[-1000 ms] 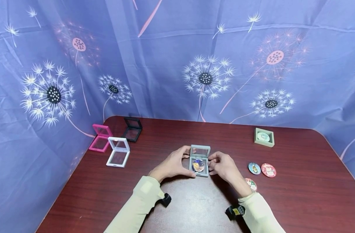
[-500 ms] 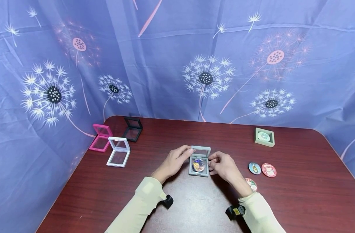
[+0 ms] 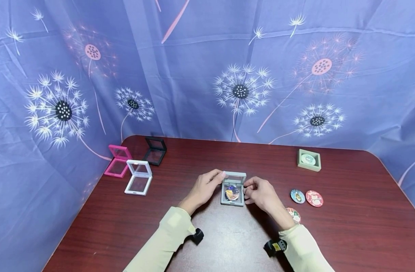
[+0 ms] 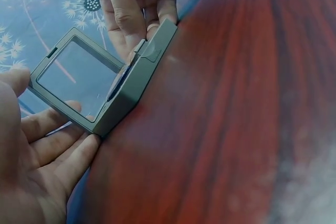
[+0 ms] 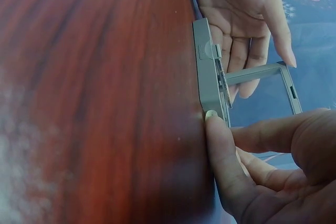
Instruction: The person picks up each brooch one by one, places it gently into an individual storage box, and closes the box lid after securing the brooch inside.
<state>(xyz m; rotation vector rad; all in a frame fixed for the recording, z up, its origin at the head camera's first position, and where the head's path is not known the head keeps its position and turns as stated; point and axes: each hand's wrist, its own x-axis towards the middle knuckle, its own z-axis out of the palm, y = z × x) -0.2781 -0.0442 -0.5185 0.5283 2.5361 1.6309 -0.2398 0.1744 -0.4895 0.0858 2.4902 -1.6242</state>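
Note:
A grey hinged display case lies on the table in the head view, its clear-windowed lid raised at the back. A round badge with a blue and yellow picture sits in the base. My left hand holds the lid's left side, thumb at the upper corner and fingers behind, as the left wrist view shows. At the base's right side, my right hand pinches the edge between thumb and fingers. In the right wrist view the right thumb presses on the case's near side.
Opened cases in pink, white and black stand at the left. To the right lie a blue badge, a red badge and another badge partly behind my right forearm. A green case holding a badge is farther back.
My left thumb has moved from the front edge of the base up to the lid's corner. The lid tilts slightly farther forward. My right hand stays in place.

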